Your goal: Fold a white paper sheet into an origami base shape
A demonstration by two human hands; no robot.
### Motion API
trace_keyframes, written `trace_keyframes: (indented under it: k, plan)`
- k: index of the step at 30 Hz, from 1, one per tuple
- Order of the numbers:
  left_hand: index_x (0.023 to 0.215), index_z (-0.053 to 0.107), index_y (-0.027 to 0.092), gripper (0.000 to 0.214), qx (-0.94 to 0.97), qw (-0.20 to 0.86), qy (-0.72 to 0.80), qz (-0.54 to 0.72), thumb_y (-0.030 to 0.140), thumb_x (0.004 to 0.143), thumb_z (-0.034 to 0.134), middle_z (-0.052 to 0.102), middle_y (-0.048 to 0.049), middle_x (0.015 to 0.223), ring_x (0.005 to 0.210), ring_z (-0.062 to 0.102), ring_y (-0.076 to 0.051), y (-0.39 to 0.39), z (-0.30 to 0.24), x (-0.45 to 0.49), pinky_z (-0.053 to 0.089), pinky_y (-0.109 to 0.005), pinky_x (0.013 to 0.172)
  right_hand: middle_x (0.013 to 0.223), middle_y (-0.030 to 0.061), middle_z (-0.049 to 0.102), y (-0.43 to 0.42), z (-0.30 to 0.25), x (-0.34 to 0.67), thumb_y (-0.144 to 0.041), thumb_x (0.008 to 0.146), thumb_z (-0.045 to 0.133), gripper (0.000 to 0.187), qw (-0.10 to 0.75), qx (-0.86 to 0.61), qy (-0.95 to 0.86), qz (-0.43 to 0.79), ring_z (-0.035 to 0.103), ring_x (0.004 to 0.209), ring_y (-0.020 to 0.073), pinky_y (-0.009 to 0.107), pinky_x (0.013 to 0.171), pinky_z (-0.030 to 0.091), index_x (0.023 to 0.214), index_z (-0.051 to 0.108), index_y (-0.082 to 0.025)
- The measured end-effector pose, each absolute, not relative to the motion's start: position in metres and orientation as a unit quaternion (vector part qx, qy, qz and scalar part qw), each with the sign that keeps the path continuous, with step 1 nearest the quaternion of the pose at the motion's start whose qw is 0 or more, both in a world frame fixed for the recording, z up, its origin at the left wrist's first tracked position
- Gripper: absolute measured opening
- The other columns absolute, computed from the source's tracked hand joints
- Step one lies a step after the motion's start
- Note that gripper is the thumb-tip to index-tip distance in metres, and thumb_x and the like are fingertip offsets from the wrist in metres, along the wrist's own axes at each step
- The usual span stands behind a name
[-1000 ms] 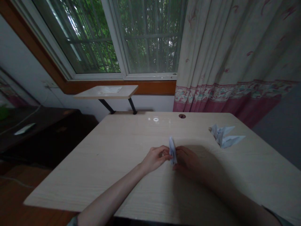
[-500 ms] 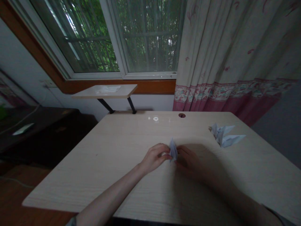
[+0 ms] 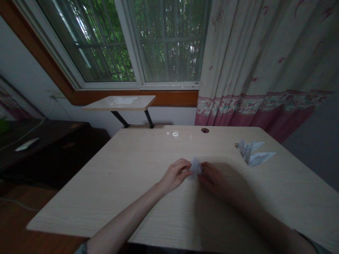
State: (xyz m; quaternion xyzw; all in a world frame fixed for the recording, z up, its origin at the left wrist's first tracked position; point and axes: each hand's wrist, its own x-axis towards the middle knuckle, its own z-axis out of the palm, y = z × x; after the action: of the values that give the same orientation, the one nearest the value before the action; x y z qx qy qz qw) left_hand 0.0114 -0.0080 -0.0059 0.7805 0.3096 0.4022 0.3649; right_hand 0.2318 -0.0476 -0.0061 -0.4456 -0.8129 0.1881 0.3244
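Between my hands is a small piece of folded paper [image 3: 196, 167], pale and pointed at the top, just above the desk. My left hand [image 3: 177, 171] pinches its left edge between thumb and fingers. From the other side my right hand [image 3: 212, 179] closes on the right edge, its fingertips partly in shadow. The creases of the paper are too blurred to make out. Farther right on the desk rests a folded paper crane [image 3: 254, 153] with its wings spread.
The pale wooden desk [image 3: 111, 190] has a round cable hole [image 3: 204, 130] near its back edge. A small raised shelf [image 3: 144, 102] at the back left bears a white sheet [image 3: 125, 100]. Behind the desk hangs a floral curtain [image 3: 238, 63] beside a window [image 3: 169, 46].
The folded paper has turned between my hands, from a narrow upright edge to a broader face. My hands have shifted only slightly; the paper crane stays put.
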Motion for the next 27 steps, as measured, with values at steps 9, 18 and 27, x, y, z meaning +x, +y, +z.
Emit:
trace_keyframes:
  k: [9,18,27]
  plan:
    - [0.112,0.052,0.02,0.026,0.732,0.425,0.314,0.431,0.029,0.092,0.065,0.064,-0.0003,0.085,0.075,0.063,-0.013,-0.009,-0.015,0.012,0.051,-0.025,0.069,0.107,0.0066,0.063,-0.049,-0.005,0.229,-0.014,0.086,0.054,0.029,0.385,-0.42,-0.773,0.28,0.062,0.098,0.0225,0.039,0.088,0.053,0.112,0.053,-0.026]
    - [0.105,0.061,0.021,0.01,0.832,0.264,0.262,0.412,0.021,0.099,0.053,0.053,-0.0098,0.122,0.111,0.056,-0.02,-0.015,0.003,0.013,0.049,-0.035,0.094,0.093,0.0018,0.061,-0.05,-0.007,0.227,-0.008,0.079,0.051,0.04,0.389,-0.405,-0.784,0.264,0.059,0.078,0.0171,0.032,0.071,0.052,0.115,0.049,-0.024]
    - [0.096,0.061,0.019,0.013,0.825,0.284,0.308,0.38,0.03,0.098,0.054,0.055,-0.0019,0.085,0.077,0.052,-0.015,-0.024,0.01,0.015,0.044,-0.027,0.069,0.127,0.0112,0.058,-0.05,-0.013,0.229,-0.011,0.084,0.052,0.05,0.354,-0.37,-0.831,0.216,0.058,0.117,0.0249,0.043,0.097,0.051,0.131,0.046,-0.026]
